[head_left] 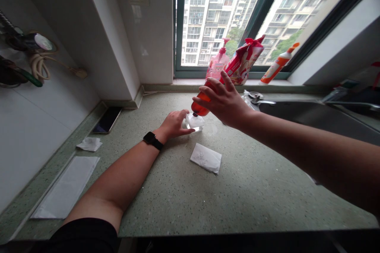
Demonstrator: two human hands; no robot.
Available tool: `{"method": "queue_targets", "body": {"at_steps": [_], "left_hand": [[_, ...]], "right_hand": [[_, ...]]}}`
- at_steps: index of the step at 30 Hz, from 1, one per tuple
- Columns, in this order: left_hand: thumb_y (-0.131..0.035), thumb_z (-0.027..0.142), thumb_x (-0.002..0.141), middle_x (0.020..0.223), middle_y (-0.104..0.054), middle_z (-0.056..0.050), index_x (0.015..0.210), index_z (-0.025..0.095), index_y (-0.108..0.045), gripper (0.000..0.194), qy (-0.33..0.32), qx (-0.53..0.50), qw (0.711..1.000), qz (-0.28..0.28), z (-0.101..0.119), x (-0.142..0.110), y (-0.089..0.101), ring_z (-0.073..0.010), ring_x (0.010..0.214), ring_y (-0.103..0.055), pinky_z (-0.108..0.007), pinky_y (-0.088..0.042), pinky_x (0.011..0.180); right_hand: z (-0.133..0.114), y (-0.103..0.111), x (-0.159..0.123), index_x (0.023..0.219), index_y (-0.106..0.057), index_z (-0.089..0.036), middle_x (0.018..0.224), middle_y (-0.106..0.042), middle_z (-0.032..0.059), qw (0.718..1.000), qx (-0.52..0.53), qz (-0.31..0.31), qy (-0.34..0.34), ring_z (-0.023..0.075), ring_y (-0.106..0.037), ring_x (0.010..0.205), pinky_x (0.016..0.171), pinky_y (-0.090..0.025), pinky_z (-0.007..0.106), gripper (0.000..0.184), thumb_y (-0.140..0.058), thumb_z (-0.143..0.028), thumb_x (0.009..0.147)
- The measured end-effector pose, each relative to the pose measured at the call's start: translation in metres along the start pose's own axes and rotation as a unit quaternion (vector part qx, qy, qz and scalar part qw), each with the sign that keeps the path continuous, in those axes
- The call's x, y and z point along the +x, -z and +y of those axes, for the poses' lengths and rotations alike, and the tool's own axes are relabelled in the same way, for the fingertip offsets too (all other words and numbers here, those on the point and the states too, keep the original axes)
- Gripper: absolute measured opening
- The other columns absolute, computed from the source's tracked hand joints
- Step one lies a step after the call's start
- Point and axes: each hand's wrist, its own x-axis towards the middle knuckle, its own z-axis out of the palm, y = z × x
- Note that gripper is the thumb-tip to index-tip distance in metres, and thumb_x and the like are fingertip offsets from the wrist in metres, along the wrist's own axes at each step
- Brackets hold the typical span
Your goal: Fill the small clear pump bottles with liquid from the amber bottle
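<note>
My right hand [230, 102] is wrapped round an orange-red bottle [198, 108], which it holds tipped over with the dark mouth pointing down. That mouth meets the top of a small clear square container [196, 125] standing on the counter. From the left, my left hand [175, 123] steadies the container between thumb and fingers, with a black watch on the wrist. Whether liquid is flowing from the bottle I cannot tell. Just in front of the container lies a folded white paper towel [206, 159].
A phone [107, 120], a crumpled tissue [89, 144] and a flat white sheet [67, 187] lie along the left wall. On the windowsill stand a pink pump bottle [216, 64], a red pouch [247, 61] and an orange-and-white bottle [276, 67]. The sink [320, 116] is at the right.
</note>
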Motion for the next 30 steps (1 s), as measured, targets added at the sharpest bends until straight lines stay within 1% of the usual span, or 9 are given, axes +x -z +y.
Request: {"method": "queue_targets", "body": {"at_steps": [2,7,11,14,18,21,24,27,30], "left_hand": [[-0.085,0.06,0.088,0.12,-0.076,-0.013,0.137,0.025,-0.054,0.068,0.001,-0.002,1.0,0.002,0.0,0.0,0.0,-0.0333,0.106,-0.074,-0.052,-0.056,0.099],[-0.084,0.06,0.088,0.117,-0.077,-0.011,0.138,0.025,-0.054,0.067,0.002,-0.001,1.0,0.003,0.001,-0.001,0.0,-0.0328,0.105,-0.074,-0.05,-0.056,0.099],[-0.084,0.061,0.089,0.117,-0.077,-0.012,0.138,0.025,-0.054,0.068,0.004,0.005,1.0,0.0,0.001,-0.001,0.0,-0.0336,0.105,-0.075,-0.05,-0.056,0.098],[-0.083,0.063,0.089,0.116,-0.077,-0.012,0.137,0.024,-0.054,0.069,0.004,0.006,1.0,-0.002,0.0,-0.001,0.0,-0.0341,0.105,-0.075,-0.05,-0.057,0.097],[-0.084,0.064,0.088,0.116,-0.077,-0.011,0.137,0.024,-0.053,0.07,0.004,0.009,1.0,-0.001,-0.001,-0.001,-0.001,-0.0343,0.107,-0.075,-0.05,-0.057,0.098],[-0.085,0.061,0.088,0.117,-0.077,-0.011,0.138,0.025,-0.052,0.07,0.001,0.007,1.0,-0.002,-0.002,-0.001,-0.001,-0.0337,0.107,-0.075,-0.05,-0.056,0.099],[-0.085,0.061,0.088,0.117,-0.077,-0.012,0.138,0.024,-0.052,0.07,0.002,0.003,1.0,-0.008,-0.002,-0.001,0.0,-0.0337,0.106,-0.075,-0.05,-0.056,0.098],[-0.085,0.061,0.088,0.118,-0.077,-0.013,0.139,0.023,-0.052,0.071,0.003,0.002,1.0,-0.01,-0.001,-0.001,0.0,-0.0341,0.106,-0.075,-0.05,-0.056,0.098],[-0.084,0.062,0.088,0.118,-0.077,-0.013,0.138,0.023,-0.053,0.071,0.004,0.003,1.0,-0.009,-0.001,-0.001,0.001,-0.0342,0.107,-0.075,-0.049,-0.056,0.098]], "right_hand": [[0.0,0.0,0.0,0.138,-0.077,-0.022,0.138,-0.073,0.0166,1.0,0.005,-0.004,-0.001,0.0444,-0.06,0.141,0.127,-0.036,0.079,0.045,-0.062,-0.006,0.098],[0.0,0.0,0.001,0.139,-0.076,-0.027,0.142,-0.071,0.014,0.996,0.057,-0.052,-0.046,0.0424,-0.055,0.15,0.132,-0.026,0.08,0.051,-0.059,-0.005,0.097],[0.0,0.001,0.002,0.138,-0.076,-0.03,0.143,-0.071,0.0109,0.99,0.09,-0.073,-0.073,0.0429,-0.052,0.152,0.132,-0.023,0.083,0.052,-0.051,-0.005,0.1],[0.001,0.001,0.0,0.138,-0.076,-0.029,0.144,-0.07,0.0111,0.991,0.094,-0.07,-0.071,0.0436,-0.052,0.152,0.132,-0.021,0.083,0.05,-0.053,-0.005,0.099],[0.001,-0.003,-0.006,0.141,-0.073,-0.031,0.144,-0.069,0.0101,0.995,0.033,-0.068,-0.063,0.0431,-0.054,0.149,0.132,-0.026,0.081,0.049,-0.054,-0.008,0.102],[-0.001,-0.009,-0.014,0.144,-0.069,-0.037,0.142,-0.068,0.0057,0.994,0.043,-0.05,-0.092,0.0403,-0.054,0.148,0.134,-0.025,0.081,0.053,-0.054,-0.009,0.102],[-0.003,-0.015,-0.023,0.149,-0.063,-0.046,0.143,-0.065,0.0021,0.987,0.089,-0.027,-0.133,0.0404,-0.051,0.15,0.134,-0.024,0.082,0.065,-0.061,-0.007,0.097],[-0.004,-0.021,-0.031,0.155,-0.057,-0.049,0.146,-0.063,0.0025,0.983,0.099,-0.018,-0.155,0.0422,-0.05,0.15,0.132,-0.025,0.083,0.074,-0.064,-0.007,0.094],[-0.006,-0.028,-0.04,0.158,-0.055,-0.051,0.148,-0.063,0.0027,0.981,0.084,-0.023,-0.175,0.0412,-0.049,0.149,0.133,-0.026,0.079,0.076,-0.064,-0.008,0.095]]}}
